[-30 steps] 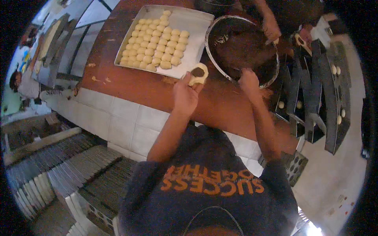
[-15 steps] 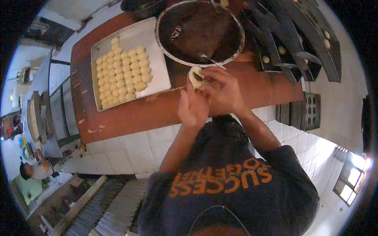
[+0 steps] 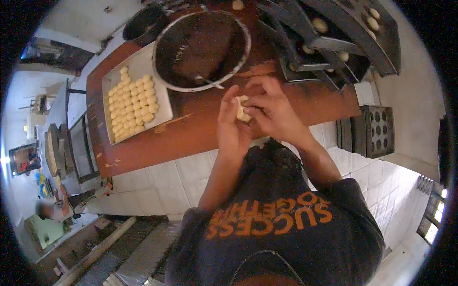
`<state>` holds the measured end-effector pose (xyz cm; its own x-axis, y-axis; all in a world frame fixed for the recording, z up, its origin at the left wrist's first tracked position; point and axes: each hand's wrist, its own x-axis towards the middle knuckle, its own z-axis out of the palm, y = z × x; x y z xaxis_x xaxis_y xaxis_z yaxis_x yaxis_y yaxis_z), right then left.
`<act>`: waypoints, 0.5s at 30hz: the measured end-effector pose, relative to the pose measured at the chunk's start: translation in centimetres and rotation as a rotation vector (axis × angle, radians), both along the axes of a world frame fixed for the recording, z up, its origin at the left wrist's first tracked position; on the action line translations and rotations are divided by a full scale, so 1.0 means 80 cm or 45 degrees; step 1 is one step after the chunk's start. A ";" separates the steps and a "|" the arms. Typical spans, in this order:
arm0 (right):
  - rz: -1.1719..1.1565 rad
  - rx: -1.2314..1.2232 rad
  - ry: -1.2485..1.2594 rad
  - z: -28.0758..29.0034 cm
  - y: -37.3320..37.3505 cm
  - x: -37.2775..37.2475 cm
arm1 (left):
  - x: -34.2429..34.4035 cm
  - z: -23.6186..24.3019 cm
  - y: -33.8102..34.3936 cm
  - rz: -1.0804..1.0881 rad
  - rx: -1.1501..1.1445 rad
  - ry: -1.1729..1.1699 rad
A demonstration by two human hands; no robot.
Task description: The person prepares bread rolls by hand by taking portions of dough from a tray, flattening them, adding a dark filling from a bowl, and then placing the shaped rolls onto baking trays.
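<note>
A small pale piece of dough is held between my hands over the near side of the brown tabletop. My left hand cradles it from the left, against the fingers. The fingertips and thumb of my right hand pinch its upper and right edge. No filling shows clearly in it now. Just beyond my hands stands a wide round pan of dark brown filling, with a metal spoon resting in it. To its left, a metal tray carries rows of small round dough balls.
Black baking pans with a few dough pieces are stacked at the far right. A muffin tin stands beyond the table's right edge. A dark pot sits at the back left. Another person is off at the far left.
The dough was open around a dark filling; its edges are now drawn together and the filling is mostly covered. The view has shifted, so pan and tray appear further left.
</note>
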<state>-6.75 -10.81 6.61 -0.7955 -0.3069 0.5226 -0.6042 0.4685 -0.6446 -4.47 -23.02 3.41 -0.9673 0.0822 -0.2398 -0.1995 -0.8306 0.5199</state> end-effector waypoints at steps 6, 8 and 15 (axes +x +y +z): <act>0.146 -0.144 -0.468 -0.019 0.140 0.020 | 0.014 -0.008 0.118 -0.200 -0.676 -0.038; -0.029 -0.135 -0.354 -0.047 0.174 0.029 | 0.009 -0.015 0.153 -0.115 -0.807 0.078; -0.272 -0.172 0.085 -0.052 0.253 0.036 | 0.006 -0.002 0.272 -0.034 -0.620 -0.096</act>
<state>-3.88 9.45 2.46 -0.7971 -0.0598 0.6009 -0.5442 0.5025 -0.6719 -4.02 -1.26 3.22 -0.9449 -0.0322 -0.3257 -0.2695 -0.4885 0.8299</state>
